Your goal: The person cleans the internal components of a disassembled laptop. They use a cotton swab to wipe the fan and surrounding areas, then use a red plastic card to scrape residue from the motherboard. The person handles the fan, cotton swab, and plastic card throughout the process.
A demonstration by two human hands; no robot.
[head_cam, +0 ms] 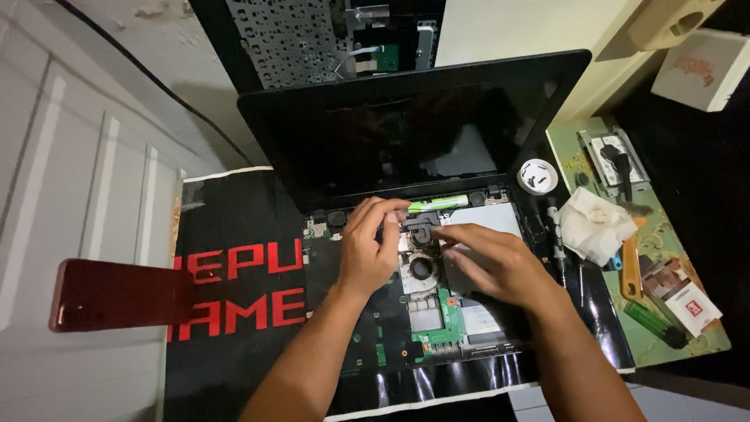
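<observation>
You're working over an opened laptop (422, 297) w/ its cover off, boards showing. Your left hand (371, 246) is curling its fingers (391, 209) together around a small black part (418, 225) near the hinge edge, just below the dark screen (406, 125). Your right hand (488, 262) is lying flat-ish over the middle of the base, fingers (457, 232) stretched toward the same black part and touching it; can't tell if they're pinching it or only steadying it. The round fan (422, 270) is sitting just below the part, between your two wrists.

Room: the laptop is resting on a black mat w/ red letters (234, 289); the mat's left half is lying bare up to the red phone (117, 295) overhanging its left edge. Right side is crowded: a screwdriver (556, 238) is lying just beside the laptop's right edge, then a crumpled tissue (595, 223), a round white tape roll (537, 176) and a green mat (664, 344) w/ small bits. The near edge of the worktop is running close under your forearms.
</observation>
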